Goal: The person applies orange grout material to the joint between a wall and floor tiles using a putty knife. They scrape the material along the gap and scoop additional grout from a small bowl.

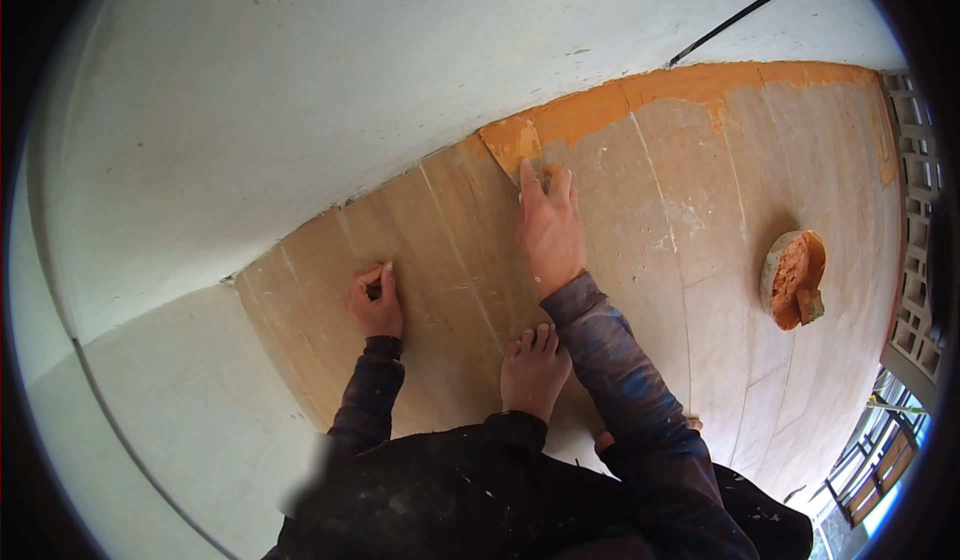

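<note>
My right hand [552, 225] grips a flat scraper [513, 145], its fingers pressed on the blade. Orange paste coats the blade, which lies against the floor-wall edge at the near end of an orange paste strip [640, 95]. My left hand [375, 302] is curled over the wood-look floor [590, 290], thumb and forefinger meeting in a loop. Whatever may be pinched there is too small to make out. A shallow round bowl [768, 280] of orange paste sits on the floor to the right, with a small paste-smeared tool [810, 307] at its rim.
A white wall [300, 90] runs along the far side, and another wall stands at the left. Above the strip, a black cable [750, 15] comes out of the wall. My bare foot [536, 372] rests between my arms. Pale openwork blocks [915, 180] line the right edge.
</note>
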Available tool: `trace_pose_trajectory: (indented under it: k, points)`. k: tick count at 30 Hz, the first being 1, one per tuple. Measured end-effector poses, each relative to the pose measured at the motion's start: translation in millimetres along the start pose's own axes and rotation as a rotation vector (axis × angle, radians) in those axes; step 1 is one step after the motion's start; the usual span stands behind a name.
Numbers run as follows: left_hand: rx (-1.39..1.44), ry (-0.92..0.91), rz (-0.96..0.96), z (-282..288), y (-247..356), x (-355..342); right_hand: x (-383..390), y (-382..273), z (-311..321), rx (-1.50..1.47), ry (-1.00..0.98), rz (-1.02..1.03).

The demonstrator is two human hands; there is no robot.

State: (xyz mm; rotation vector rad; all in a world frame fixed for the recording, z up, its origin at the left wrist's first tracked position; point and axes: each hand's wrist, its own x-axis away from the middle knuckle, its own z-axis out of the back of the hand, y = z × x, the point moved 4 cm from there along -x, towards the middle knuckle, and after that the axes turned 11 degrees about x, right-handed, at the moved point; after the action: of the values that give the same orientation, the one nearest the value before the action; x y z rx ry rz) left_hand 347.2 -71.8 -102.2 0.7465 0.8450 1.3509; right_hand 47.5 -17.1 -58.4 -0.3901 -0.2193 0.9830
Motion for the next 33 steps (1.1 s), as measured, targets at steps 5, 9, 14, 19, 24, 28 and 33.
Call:
trace_pose_trajectory:
  k: [5,9,14,19,24,28,33]
  points:
    - [-0.013,0.003,-0.015,-2.7,4.9,0.8,-4.5,-3.2,5.1,0.095,-0.051,-0.003]
    - [0.000,0.005,-0.042,-0.8,2.7,-0.6,-8.9,-8.7,10.6,0.173,-0.116,0.002]
    - [0.005,0.004,-0.009,-1.2,2.1,-1.0,-3.2,-4.6,20.2,0.140,-0.147,0.005]
    - [0.005,-0.001,-0.021,0.0,3.6,-0.3,10.7,3.7,30.6,0.009,-0.154,-0.017]
    - [-0.011,0.003,-0.025,-0.8,5.5,0.8,5.9,5.2,28.9,0.015,-0.025,-0.018]
    - [-0.022,0.009,-0.031,-1.7,6.6,0.4,-8.4,9.6,23.0,0.020,-0.088,-0.053]
    - [-0.022,0.006,-0.028,-1.0,6.5,0.6,-15.7,2.1,24.4,0.076,-0.102,-0.037]
